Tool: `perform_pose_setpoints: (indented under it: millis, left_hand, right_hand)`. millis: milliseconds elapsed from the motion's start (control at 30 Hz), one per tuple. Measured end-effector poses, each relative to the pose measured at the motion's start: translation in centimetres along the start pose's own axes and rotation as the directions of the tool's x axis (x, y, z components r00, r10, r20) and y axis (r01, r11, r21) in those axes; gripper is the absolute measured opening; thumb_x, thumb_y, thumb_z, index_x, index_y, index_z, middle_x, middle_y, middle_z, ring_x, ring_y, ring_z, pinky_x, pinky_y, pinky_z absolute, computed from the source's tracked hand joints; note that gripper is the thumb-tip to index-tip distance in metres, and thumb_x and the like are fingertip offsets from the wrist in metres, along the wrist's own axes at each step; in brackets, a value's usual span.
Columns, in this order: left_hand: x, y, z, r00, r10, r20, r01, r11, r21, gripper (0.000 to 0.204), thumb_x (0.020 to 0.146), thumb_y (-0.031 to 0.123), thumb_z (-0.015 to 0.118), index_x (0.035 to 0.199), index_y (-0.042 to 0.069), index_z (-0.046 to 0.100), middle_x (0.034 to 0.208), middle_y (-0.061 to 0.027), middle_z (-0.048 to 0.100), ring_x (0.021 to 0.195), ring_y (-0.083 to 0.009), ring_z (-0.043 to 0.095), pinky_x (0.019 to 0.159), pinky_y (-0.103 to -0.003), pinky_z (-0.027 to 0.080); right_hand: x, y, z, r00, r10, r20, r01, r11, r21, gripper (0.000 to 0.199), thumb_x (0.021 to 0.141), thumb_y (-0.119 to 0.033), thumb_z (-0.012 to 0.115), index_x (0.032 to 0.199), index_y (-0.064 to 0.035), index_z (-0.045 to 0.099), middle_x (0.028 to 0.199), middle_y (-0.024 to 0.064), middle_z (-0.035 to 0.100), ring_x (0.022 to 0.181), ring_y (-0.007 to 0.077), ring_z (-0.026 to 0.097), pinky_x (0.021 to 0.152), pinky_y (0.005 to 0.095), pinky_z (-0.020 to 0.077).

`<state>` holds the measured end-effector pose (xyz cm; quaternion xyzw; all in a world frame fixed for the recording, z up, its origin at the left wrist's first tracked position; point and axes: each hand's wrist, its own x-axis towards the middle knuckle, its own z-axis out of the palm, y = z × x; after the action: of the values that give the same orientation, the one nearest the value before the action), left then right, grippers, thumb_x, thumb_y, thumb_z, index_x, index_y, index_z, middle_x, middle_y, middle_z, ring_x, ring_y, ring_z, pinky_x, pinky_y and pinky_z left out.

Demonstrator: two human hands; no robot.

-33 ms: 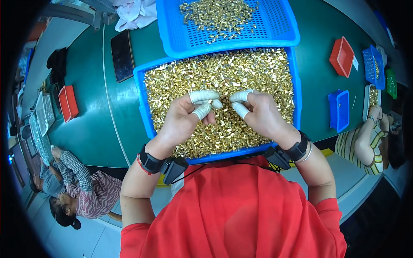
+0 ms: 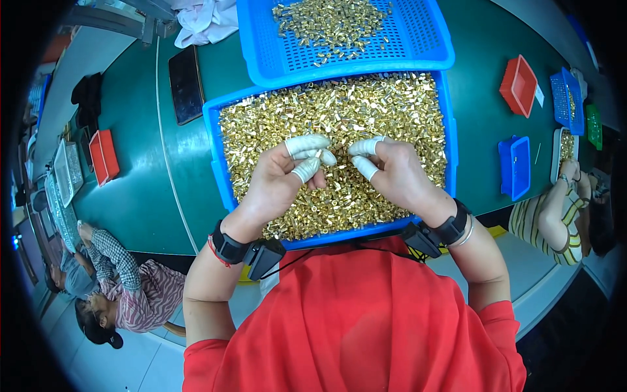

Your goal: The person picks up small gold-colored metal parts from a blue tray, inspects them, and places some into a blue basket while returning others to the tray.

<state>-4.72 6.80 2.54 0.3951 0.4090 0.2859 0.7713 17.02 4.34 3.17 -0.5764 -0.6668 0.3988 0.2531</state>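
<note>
Both hands are over a blue tray (image 2: 214, 140) heaped with small brass-coloured metal pieces (image 2: 392, 108). My left hand (image 2: 282, 175) has pale finger covers on its thumb and fingers. Thumb and fingertips close in a pinch, with a tiny light bit at the thumb tip, too small to make out. Just to its right, my right hand (image 2: 400, 171) wears the same covers on thumb and forefinger. Those two tips come together low over the pieces; what lies between them is hidden. A narrow gap separates the hands.
A perforated blue basket (image 2: 418, 32) with more pieces rests on the tray's far edge. On the green table (image 2: 144, 196) lie a dark phone (image 2: 186, 85), red bins (image 2: 519, 86) to either side and a blue bin (image 2: 514, 168). Co-workers sit left and right.
The covered fingers of my left hand have shifted very slightly. My right hand and the trays look the same.
</note>
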Motion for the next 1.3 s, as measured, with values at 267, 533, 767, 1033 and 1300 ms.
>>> perform_pose_setpoints:
  millis: [267, 533, 767, 1033, 1300]
  left_hand:
    - [-1.7, -0.9, 1.5, 0.945, 0.315, -0.088, -0.277, 0.914, 0.296, 0.037, 0.088, -0.006, 0.055, 0.125, 0.003, 0.055, 0.100, -0.0081, 0.067, 0.080, -0.0123, 0.063, 0.072, -0.027, 0.053]
    - [-2.8, -2.1, 1.1, 0.918, 0.364, -0.157, -0.214, 0.788, 0.577, 0.034, 0.087, -0.007, 0.056, 0.120, -0.001, 0.057, 0.098, -0.0076, 0.067, 0.086, -0.0115, 0.063, 0.077, -0.024, 0.052]
    - [-3.8, -3.6, 1.6, 0.896, 0.122, -0.426, 0.028, 0.944, 0.328, 0.020, 0.084, -0.007, 0.059, 0.103, 0.000, 0.059, 0.087, -0.0026, 0.063, 0.077, -0.0066, 0.058, 0.064, -0.021, 0.047]
    - [-4.4, -5.8, 2.9, 0.894, 0.125, -0.431, 0.075, 0.905, 0.419, 0.010, 0.079, -0.003, 0.064, 0.087, 0.003, 0.061, 0.071, 0.0017, 0.057, 0.062, -0.0075, 0.054, 0.055, -0.024, 0.043]
    - [-3.5, -5.6, 6.2, 0.882, 0.425, -0.201, 0.053, 0.335, 0.941, 0.012, 0.076, 0.005, 0.065, 0.088, 0.004, 0.066, 0.069, -0.0123, 0.059, 0.059, -0.0306, 0.058, 0.056, -0.041, 0.048]
  right_hand:
    - [-1.3, 0.6, 0.8, 1.000, -0.014, 0.024, 0.013, 1.000, 0.023, 0.016, 0.083, -0.006, 0.067, 0.098, -0.0031, 0.069, 0.072, 0.0134, 0.063, 0.057, 0.0177, 0.059, 0.054, 0.0307, 0.0468]
    - [-2.0, 2.1, 0.5, 0.998, -0.050, -0.029, 0.050, 0.998, -0.025, 0.015, 0.082, -0.006, 0.067, 0.097, -0.0035, 0.069, 0.071, 0.0131, 0.063, 0.058, 0.0201, 0.060, 0.055, 0.0322, 0.0473]
    - [-2.4, 2.8, 0.7, 0.990, -0.106, 0.094, 0.121, 0.977, -0.173, 0.014, 0.081, -0.009, 0.066, 0.094, -0.0045, 0.068, 0.073, 0.0138, 0.061, 0.065, 0.0287, 0.061, 0.061, 0.0392, 0.0485]
    - [-3.3, 2.8, 1.0, 0.980, -0.119, 0.161, 0.152, 0.965, -0.213, 0.014, 0.080, -0.010, 0.066, 0.093, -0.0056, 0.068, 0.077, 0.0146, 0.062, 0.070, 0.0323, 0.062, 0.063, 0.0417, 0.0495]
    - [-3.6, 2.3, 2.3, 0.971, -0.175, 0.165, 0.221, 0.922, -0.319, 0.011, 0.078, -0.012, 0.067, 0.088, -0.0073, 0.068, 0.076, 0.0127, 0.060, 0.069, 0.0322, 0.062, 0.062, 0.0418, 0.0507]
